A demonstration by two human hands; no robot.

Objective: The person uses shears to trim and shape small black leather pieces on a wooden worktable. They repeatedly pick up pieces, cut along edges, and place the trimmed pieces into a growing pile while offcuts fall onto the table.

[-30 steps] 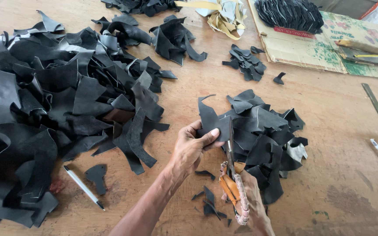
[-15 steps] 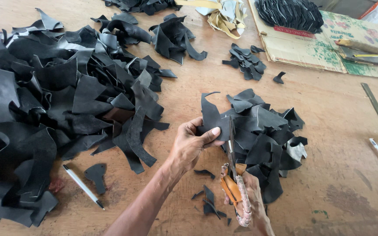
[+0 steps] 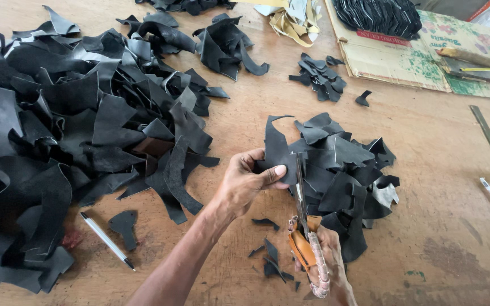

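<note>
- Gripping a black leather piece (image 3: 276,148) between thumb and fingers, the left hand (image 3: 245,184) holds it upright above the table (image 3: 443,187), just beside the small scrap pile (image 3: 344,175).
- The right hand (image 3: 327,263) is closed round the wrapped handles of the scissors (image 3: 301,215), whose blades meet the piece's lower edge.
- Judged thin, limp and light; best pinched close to the cut line to keep it taut.
- A larger heap (image 3: 75,136) lies left, well apart; a pen (image 3: 107,240) lies near it.

wooden table (image 3: 438,187) | black leather scraps (image 3: 86,136) | pen (image 3: 107,240) | cardboard (image 3: 404,59), possibly
</note>
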